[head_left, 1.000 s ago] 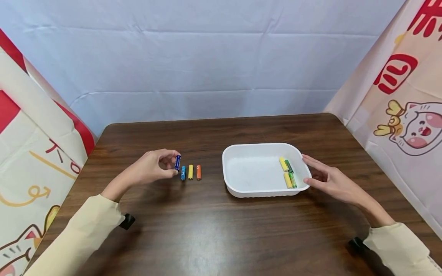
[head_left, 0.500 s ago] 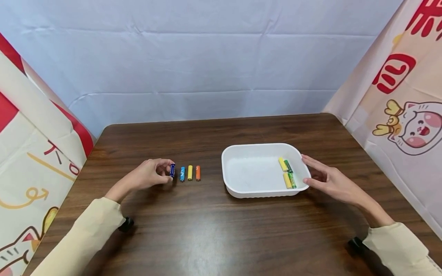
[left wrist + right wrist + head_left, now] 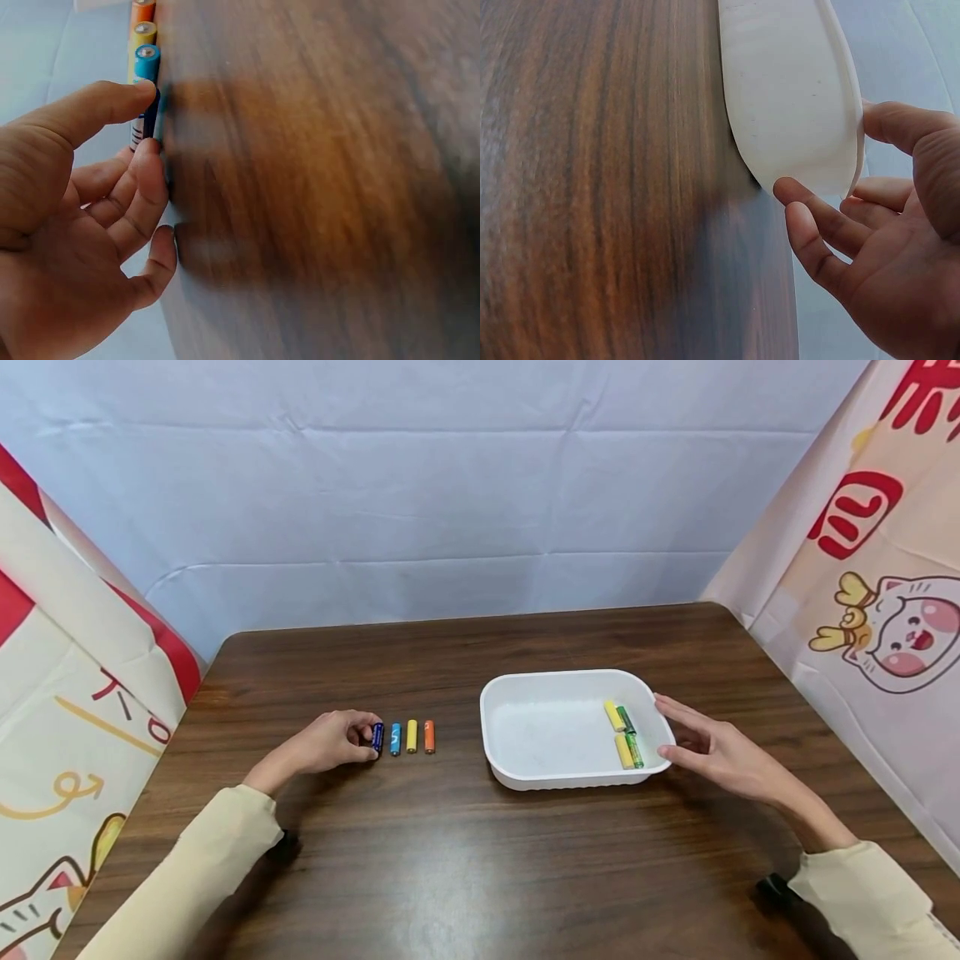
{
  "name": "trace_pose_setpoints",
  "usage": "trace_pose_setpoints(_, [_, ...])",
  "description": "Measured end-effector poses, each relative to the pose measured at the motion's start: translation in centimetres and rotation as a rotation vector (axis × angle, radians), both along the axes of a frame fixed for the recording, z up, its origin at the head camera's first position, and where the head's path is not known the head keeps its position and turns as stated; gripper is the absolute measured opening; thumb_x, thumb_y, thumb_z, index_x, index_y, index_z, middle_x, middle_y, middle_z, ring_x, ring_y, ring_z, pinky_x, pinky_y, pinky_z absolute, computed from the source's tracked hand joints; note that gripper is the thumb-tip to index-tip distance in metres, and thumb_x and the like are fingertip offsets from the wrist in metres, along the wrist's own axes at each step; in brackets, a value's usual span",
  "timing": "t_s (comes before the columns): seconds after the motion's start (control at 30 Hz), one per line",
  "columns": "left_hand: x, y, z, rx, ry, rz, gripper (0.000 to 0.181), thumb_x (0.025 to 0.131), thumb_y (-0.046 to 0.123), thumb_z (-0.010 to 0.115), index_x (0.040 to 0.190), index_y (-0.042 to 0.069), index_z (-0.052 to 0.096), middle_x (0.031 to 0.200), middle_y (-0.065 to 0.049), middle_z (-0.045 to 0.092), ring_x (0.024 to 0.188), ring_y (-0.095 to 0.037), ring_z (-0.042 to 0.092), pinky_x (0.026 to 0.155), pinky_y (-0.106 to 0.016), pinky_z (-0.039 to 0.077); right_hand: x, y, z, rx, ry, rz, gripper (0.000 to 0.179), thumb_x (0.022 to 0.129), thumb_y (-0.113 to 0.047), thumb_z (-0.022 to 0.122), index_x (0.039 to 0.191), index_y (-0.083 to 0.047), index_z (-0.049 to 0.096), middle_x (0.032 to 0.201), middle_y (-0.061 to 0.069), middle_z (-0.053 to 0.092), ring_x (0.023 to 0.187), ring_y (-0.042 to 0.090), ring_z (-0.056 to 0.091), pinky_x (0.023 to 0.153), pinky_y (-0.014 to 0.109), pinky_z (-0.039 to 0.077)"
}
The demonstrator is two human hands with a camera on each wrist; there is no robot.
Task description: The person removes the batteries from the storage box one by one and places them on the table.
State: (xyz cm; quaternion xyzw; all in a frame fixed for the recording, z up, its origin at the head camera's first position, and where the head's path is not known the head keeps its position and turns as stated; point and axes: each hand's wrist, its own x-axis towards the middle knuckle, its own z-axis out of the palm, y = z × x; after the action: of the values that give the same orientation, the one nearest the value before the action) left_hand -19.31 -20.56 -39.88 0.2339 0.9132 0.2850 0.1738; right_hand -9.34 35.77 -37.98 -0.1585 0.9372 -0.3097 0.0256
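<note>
With thumb and fingertips, my left hand (image 3: 330,742) pinches a dark blue battery (image 3: 377,739) low at the table, left of a row of batteries. In that row lie a light blue battery (image 3: 395,739), a yellow battery (image 3: 412,737) and an orange battery (image 3: 430,737), roughly parallel. In the left wrist view the thumb (image 3: 120,101) covers part of the held battery. My right hand (image 3: 723,758) rests its fairly straight fingers and thumb against the right end of a white plastic tray (image 3: 491,727); the right wrist view shows them at the tray's wall (image 3: 795,97).
Two yellow batteries (image 3: 624,752) and two green batteries (image 3: 635,750) lie inside the tray's right end. The brown wooden table (image 3: 450,860) ends at a white cloth backdrop (image 3: 450,527). Printed cloths (image 3: 885,568) hang at both sides.
My left hand first drew back left and down from the light blue battery with the dark blue one, then edged slightly right, leaving it beside the row. The right hand and tray look unchanged.
</note>
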Motion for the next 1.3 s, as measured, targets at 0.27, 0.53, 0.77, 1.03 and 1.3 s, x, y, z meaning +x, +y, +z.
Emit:
trace_pose_setpoints(0.27, [0.1, 0.4, -0.1, -0.026, 0.022, 0.008, 0.049, 0.094, 0.011, 0.076, 0.137, -0.004, 0.06, 0.103, -0.006, 0.061, 0.084, -0.018, 0.056, 0.074, -0.035, 0.047, -0.1, 0.0, -0.2, -0.044, 0.016, 0.017, 0.072, 0.099, -0.02, 0.073, 0.161, -0.008, 0.037, 0.162, 0.019, 0.036, 0.112, -0.007, 0.046, 0.08, 0.017, 0.042])
trace_pose_setpoints(0.53, [0.2, 0.3, -0.2, -0.02, -0.006, 0.032, 0.05, 0.094, 0.011, 0.077, 0.138, -0.003, 0.059, 0.105, -0.007, 0.061, 0.084, -0.018, 0.056, 0.075, -0.036, 0.047, -0.1, 0.0, -0.2, -0.044, 0.008, 0.019, 0.073, 0.099, -0.02, 0.073, 0.161, -0.008, 0.036, 0.163, 0.019, 0.036, 0.109, -0.005, 0.049, 0.079, 0.016, 0.042])
trace_pose_setpoints(0.77, [0.1, 0.4, -0.1, -0.02, -0.004, 0.024, 0.058, 0.092, 0.013, 0.08, 0.141, -0.004, 0.056, 0.105, -0.006, 0.06, 0.085, -0.018, 0.056, 0.076, -0.037, 0.047, -0.1, 0.0, -0.2, -0.036, 0.007, 0.016, 0.073, 0.099, -0.021, 0.072, 0.161, -0.008, 0.036, 0.163, 0.019, 0.035, 0.112, -0.008, 0.047, 0.08, 0.015, 0.042])
trace_pose_setpoints(1.03, [0.2, 0.3, 0.7, -0.03, -0.035, 0.009, 0.068, 0.092, 0.015, 0.08, 0.148, -0.007, 0.046, 0.11, -0.009, 0.061, 0.091, -0.02, 0.06, 0.078, -0.037, 0.05, -0.2, 0.1, -0.2, -0.044, -0.001, 0.012, 0.074, 0.099, -0.021, 0.073, 0.161, -0.009, 0.036, 0.163, 0.019, 0.035, 0.114, -0.009, 0.046, 0.08, 0.013, 0.041])
trace_pose_setpoints(1.3, [0.2, 0.5, 3.3, -0.02, 0.107, 0.022, 0.065, 0.096, 0.02, 0.075, 0.149, -0.005, 0.047, 0.118, -0.016, 0.063, 0.099, -0.026, 0.063, 0.085, -0.046, 0.052, -0.1, 0.1, -0.1, -0.037, -0.011, 0.003, 0.074, 0.099, -0.023, 0.073, 0.162, -0.01, 0.035, 0.164, 0.018, 0.034, 0.122, 0.007, 0.049, 0.082, 0.013, 0.04])
